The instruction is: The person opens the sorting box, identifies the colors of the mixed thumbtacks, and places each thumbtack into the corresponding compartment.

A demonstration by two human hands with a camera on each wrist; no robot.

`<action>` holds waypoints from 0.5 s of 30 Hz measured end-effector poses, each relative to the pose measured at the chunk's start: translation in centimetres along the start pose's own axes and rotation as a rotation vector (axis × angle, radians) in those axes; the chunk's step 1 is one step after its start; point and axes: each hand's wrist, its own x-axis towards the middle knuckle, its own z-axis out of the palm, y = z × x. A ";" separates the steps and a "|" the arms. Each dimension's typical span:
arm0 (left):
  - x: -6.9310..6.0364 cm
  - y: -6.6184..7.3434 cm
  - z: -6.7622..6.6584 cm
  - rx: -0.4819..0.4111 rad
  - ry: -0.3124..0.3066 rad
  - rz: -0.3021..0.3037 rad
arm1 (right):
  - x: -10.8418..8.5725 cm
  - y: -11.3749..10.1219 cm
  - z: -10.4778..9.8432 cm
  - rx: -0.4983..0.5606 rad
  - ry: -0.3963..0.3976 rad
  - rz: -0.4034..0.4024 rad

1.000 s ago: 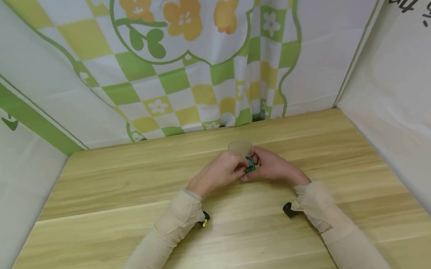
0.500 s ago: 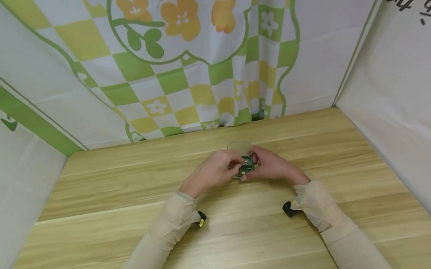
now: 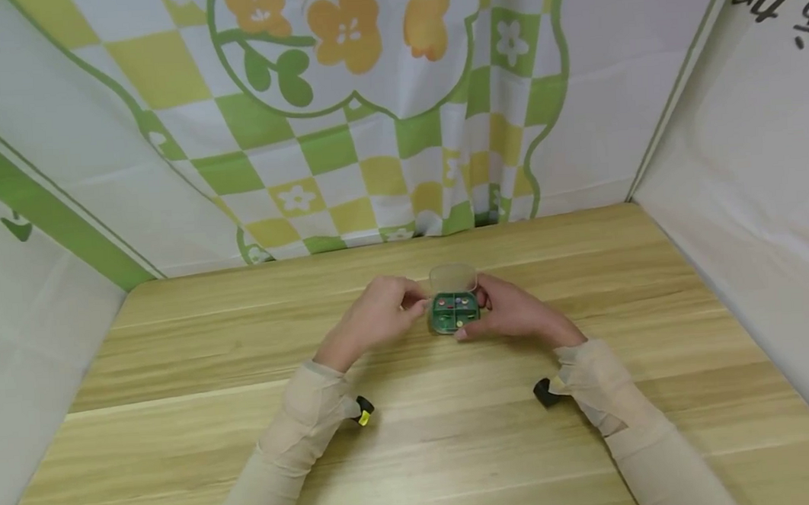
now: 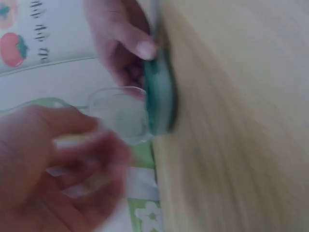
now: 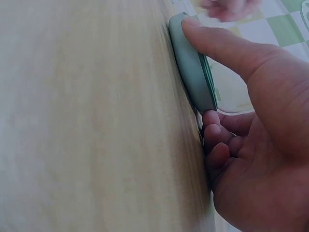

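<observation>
A small green pill box stands on the table with its clear lid raised at the back. Dividers split its inside, and small red, yellow and other coloured pieces lie in the compartments. My right hand grips the box from the right, thumb at its front edge and fingers curled behind. The right wrist view shows the thumb pressed on the green side wall. Just left of the box is my left hand, its fingers loosely bent; it is blurred in the left wrist view, and I see nothing held.
The wooden table spreads around both arms. A checkered flower curtain hangs behind its back edge, and white fabric walls stand at the sides. A small black device is strapped at the right wrist, another at the left.
My left hand has drawn back leftward from over the pill box, uncovering its compartments. The right hand keeps its hold, and the box has stayed in place.
</observation>
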 end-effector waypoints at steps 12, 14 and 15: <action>0.1 -0.8 2.2 -0.729 -0.246 -0.386 | -0.1 -0.5 0.2 -0.177 0.045 0.021; 0.2 -0.8 2.4 -0.771 -0.251 -0.368 | -0.1 -0.8 0.2 -0.218 0.066 -0.019; 0.2 -0.8 2.4 -0.789 -0.244 -0.369 | -0.1 -1.0 0.2 -0.243 0.082 -0.044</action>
